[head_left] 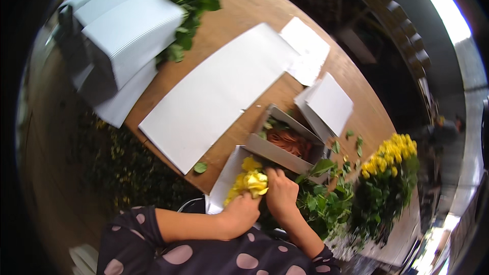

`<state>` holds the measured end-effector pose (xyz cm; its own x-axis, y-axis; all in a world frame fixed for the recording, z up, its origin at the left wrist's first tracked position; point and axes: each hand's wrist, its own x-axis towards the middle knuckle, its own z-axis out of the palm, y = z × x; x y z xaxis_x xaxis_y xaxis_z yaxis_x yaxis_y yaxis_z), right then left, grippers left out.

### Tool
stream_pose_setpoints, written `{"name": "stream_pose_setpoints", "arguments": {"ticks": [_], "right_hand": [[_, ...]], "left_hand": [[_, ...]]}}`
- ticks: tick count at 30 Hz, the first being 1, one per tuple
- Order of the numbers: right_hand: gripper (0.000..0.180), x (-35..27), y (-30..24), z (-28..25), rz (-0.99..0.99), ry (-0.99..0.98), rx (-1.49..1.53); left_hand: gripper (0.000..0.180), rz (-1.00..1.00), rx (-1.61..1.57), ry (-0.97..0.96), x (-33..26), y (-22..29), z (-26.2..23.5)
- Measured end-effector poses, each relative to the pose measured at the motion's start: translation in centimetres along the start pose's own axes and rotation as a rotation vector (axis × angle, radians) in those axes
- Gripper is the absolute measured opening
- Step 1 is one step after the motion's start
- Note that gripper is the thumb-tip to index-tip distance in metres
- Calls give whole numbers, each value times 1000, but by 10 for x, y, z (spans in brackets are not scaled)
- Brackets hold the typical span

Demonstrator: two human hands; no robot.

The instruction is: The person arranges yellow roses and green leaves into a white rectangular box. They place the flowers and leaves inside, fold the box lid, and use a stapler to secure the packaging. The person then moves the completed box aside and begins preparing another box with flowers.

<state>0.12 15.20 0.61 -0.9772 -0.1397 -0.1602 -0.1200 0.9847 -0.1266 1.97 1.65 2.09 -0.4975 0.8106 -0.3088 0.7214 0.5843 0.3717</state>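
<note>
Near the table's front edge, my left hand (241, 215) is closed around a small bunch of yellow roses (253, 179), just below the blooms. Right beside them is my right hand (281, 191), its fingers curled in; what they grip is hidden. A sheet of white corrugated cardboard (220, 193) lies partly under the flowers and sticks out past the table edge. Just beyond my right hand sits an open cardboard box (277, 154) holding a heap of reddish-brown rubber bands (289, 142) and some leaf bits.
A long white cardboard sheet (219, 91) covers the table's middle. Stacked folded cardboard (132, 20) and leafy stems (196, 0) stand far left. Smaller white cards (328, 104) lean by the box. At right are leafy stems (326, 201) and bunched yellow flowers (389, 158).
</note>
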Motion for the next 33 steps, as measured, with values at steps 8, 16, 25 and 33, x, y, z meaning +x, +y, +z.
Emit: {"name": "stream_pose_setpoints", "arguments": {"ticks": [8, 16, 25, 33], "right_hand": [[42, 10, 19, -1, 60, -199, 635], [36, 3, 14, 23, 202, 15, 695], [36, 3, 12, 22, 100, 123, 483], [17, 12, 13, 18, -18, 275, 72]], "left_hand": [[24, -57, 136, 218, -5, 1, 18], [28, -34, 110, 212, -5, -5, 18], [25, -97, -146, 386, 3, -21, 21], [21, -76, -305, 379, 8, -29, 24]]}}
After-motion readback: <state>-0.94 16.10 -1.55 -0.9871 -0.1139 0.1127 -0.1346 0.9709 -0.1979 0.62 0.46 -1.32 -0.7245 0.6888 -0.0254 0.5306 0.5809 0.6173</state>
